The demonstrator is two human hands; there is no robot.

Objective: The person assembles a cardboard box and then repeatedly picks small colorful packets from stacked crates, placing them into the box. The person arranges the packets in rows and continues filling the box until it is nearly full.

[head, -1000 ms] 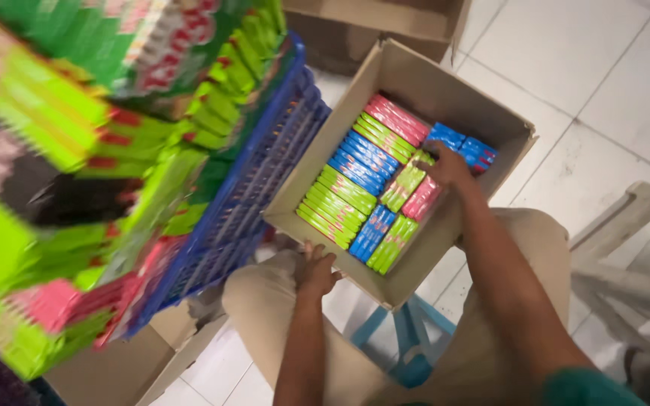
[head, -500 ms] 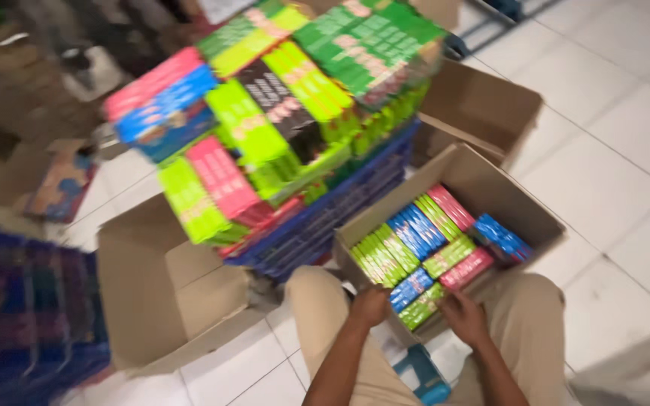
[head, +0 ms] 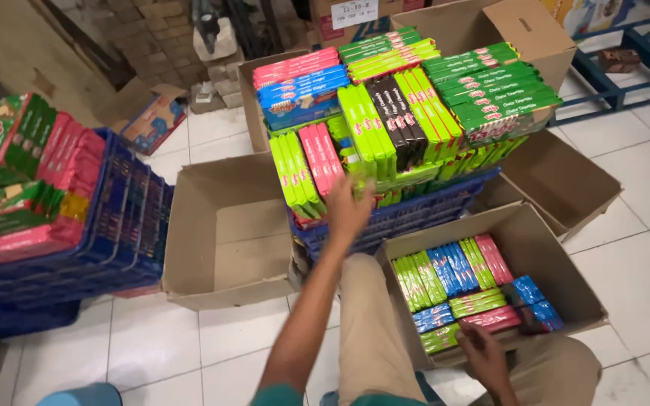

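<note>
Head view: seated person, tiled floor, packing goods.
Blue crate (head: 408,214): directly ahead, heaped with flat packets in green, pink, blue and dark brown.
Second blue crate (head: 126,225): far left, also loaded with packets.
Empty carton (head: 223,233): between the two crates, flaps open.
Packing carton (head: 524,240): on the person's lap, partly filled with upright rows of packets (head: 453,274).
Left hand (head: 349,210): raised, fingers spread, empty, at the crate's pink packets (head: 320,158).
Right hand (head: 483,352): on the carton's near edge, fingers curled; whether it grips anything, cannot tell.
</note>
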